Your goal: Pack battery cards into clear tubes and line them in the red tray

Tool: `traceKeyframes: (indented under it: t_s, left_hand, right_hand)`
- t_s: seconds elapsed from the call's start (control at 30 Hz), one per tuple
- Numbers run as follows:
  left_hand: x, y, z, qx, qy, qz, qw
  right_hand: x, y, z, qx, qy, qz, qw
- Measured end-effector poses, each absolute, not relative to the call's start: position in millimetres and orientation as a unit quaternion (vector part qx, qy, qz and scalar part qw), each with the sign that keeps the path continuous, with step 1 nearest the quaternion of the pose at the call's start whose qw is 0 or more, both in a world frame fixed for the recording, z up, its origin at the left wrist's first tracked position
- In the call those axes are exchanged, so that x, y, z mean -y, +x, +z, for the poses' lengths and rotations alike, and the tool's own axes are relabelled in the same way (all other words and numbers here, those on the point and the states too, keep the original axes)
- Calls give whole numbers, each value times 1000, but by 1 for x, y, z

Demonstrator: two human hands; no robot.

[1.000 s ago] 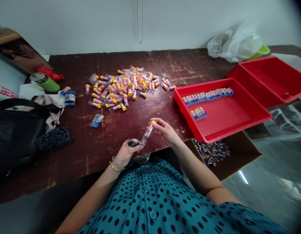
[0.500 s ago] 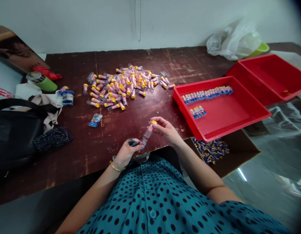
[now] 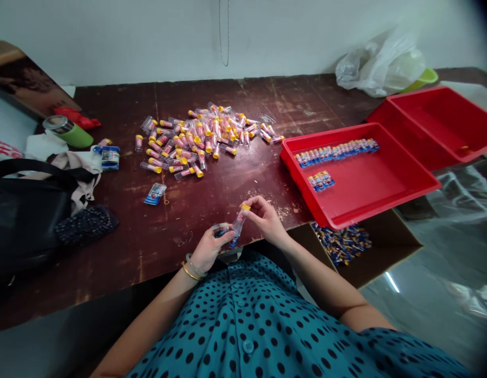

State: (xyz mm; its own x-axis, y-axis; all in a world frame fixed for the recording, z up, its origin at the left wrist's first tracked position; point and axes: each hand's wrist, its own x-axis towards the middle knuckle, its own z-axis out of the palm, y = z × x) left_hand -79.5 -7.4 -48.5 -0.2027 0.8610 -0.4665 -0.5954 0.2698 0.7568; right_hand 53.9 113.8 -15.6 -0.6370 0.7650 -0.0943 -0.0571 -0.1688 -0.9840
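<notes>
My right hand (image 3: 265, 220) pinches the yellow-capped end of a small clear tube (image 3: 238, 224) at the table's near edge. My left hand (image 3: 210, 248) is closed on a small blue wrapper (image 3: 220, 231) around the tube's lower end, so the tube spans both hands. A heap of several yellow-capped tubes (image 3: 199, 137) lies farther back on the dark wooden table (image 3: 156, 231). To the right, a red tray (image 3: 381, 184) holds a row and a short group of blue-wrapped tubes (image 3: 335, 152).
A second red tray (image 3: 444, 126) and a plastic bag (image 3: 381, 65) sit at the back right. A cardboard box (image 3: 389, 252) of blue pieces is below the tray. A black bag (image 3: 26, 210), green flask (image 3: 68, 132) and loose blue wrapper (image 3: 155, 193) lie left.
The tube has tipped more upright and dropped lower, deeper into the wrapper in my left hand. Both hands have come closer together near the table edge.
</notes>
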Motion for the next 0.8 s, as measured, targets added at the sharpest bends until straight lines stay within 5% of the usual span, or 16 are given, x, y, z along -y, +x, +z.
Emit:
traceKeyframes:
  t_s: [0.8]
  left_hand:
    - [5, -69, -42, -537, 161, 583, 588]
  right_hand:
    - [-99, 79, -26, 742, -261, 566, 246]
